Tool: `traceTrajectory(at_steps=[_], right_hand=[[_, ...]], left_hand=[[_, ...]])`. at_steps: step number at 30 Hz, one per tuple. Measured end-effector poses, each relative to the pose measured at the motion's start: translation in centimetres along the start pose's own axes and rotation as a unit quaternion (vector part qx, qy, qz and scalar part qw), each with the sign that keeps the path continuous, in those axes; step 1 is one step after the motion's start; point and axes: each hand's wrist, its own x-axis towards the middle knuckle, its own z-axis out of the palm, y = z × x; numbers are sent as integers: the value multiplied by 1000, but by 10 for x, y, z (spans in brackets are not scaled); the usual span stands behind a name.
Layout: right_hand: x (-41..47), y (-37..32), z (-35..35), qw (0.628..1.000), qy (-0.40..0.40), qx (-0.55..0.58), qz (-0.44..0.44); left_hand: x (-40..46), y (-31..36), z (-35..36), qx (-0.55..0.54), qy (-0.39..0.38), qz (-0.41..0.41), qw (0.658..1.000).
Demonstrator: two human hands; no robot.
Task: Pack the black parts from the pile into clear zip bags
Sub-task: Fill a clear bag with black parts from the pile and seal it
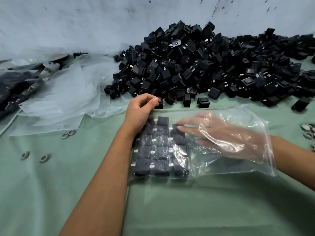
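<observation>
Pinching black part with left hand; right hand flat, fingers straight, inside zip bag.

Two bare forearms reach into view from the bottom edge, neither covered by a sleeve, glove, watch, band or ring. The left hand is slim, with short, plain, unpainted nails visible on the thumb and forefinger; its forearm is long and lean, with a smooth surface and no markings. The right hand is seen only through a layer of glossy clear plastic film, which blurs its outline and puts bright creased highlights across the knuckles and fingers. Its wrist and forearm emerge uncovered at the right edge, likewise unmarked.
</observation>
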Motion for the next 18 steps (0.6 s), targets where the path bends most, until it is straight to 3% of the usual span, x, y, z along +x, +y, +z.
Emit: traceTrajectory(at_steps=[3,12,18], right_hand=[[-6,2,-1,999,14,-24,-37],[-10,3,-5,997,-51,-50,7],[-8,-13,-18,999,-52,-3,-2]], left_hand=[[0,-1,0,2,0,-2,1000],[1,-1,0,1,3,-5,1000],[0,1,1,5,0,1,1000]])
